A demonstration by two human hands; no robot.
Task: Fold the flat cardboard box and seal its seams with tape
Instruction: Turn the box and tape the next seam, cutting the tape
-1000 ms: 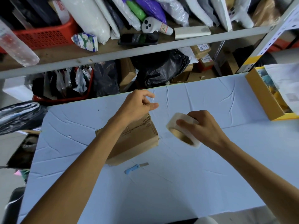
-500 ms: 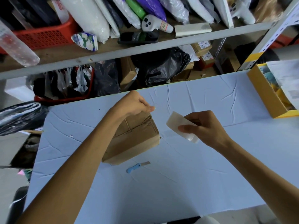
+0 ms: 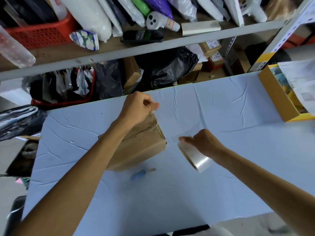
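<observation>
A folded brown cardboard box [image 3: 143, 145] sits on the pale blue table [image 3: 221, 116], partly hidden under my left forearm. My left hand [image 3: 138, 108] hovers over the box's far corner and pinches the free end of clear tape between thumb and fingers. A faint stretch of tape runs from there down toward the roll of clear tape [image 3: 196, 157], which my right hand [image 3: 204, 142] grips from above, to the right of the box. The roll is tilted and blurred.
A small blue-handled cutter [image 3: 142, 172] lies on the table just in front of the box. An open yellow box [image 3: 281, 99] with papers stands at the right edge. Crowded shelves [image 3: 153, 43] rise behind the table's far edge.
My right hand has pulled the roll down and toward me, away from my left hand, drawing out tape. My left hand kept its pinch above the box's far corner.
</observation>
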